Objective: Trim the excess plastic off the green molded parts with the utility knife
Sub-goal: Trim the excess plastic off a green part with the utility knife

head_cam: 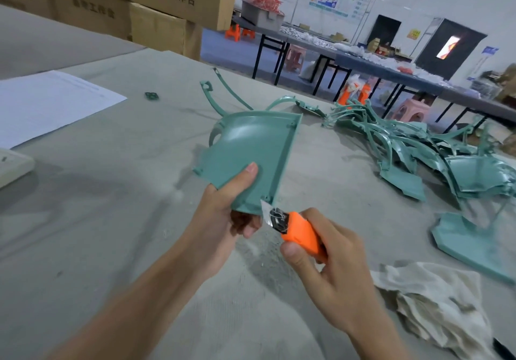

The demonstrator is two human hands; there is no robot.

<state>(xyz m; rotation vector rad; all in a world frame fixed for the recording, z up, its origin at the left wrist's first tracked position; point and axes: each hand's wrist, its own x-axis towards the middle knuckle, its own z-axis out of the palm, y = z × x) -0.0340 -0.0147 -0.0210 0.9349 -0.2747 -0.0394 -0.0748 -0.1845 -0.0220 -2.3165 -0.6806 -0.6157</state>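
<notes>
The left hand (pixel 223 214) pinched the green molded part (pixel 251 147) at its near corner, with the thumb (pixel 241 181) pressed flat on the inner face and the other fingers curled underneath. The part was lifted off the worktop (pixel 111 220) and extended up and away from that hand. The right hand (pixel 332 259) was wrapped round the orange body of the utility knife (pixel 301 234). Its blade (pixel 265 209) sat at the part's near edge, just beside the left fingertips.

The part looked like a thin, glossy shell with a raised rim and a dished middle. It was probably light and stiff enough to keep its shape, though springy at the thin walls and somewhat slick under a thumb. A grip close to the cut, as here, should stop the edge flexing away from the blade. The cost was that the left fingers lay near the knife's path. Holding by the rim or the flat panel seemed safer than by the slender curved arms at the far end, which would likely bend.

A heap of further green parts (pixel 405 147) lay beyond the right hand, and a crumpled rag (pixel 435 304) lay to its outer side.
</notes>
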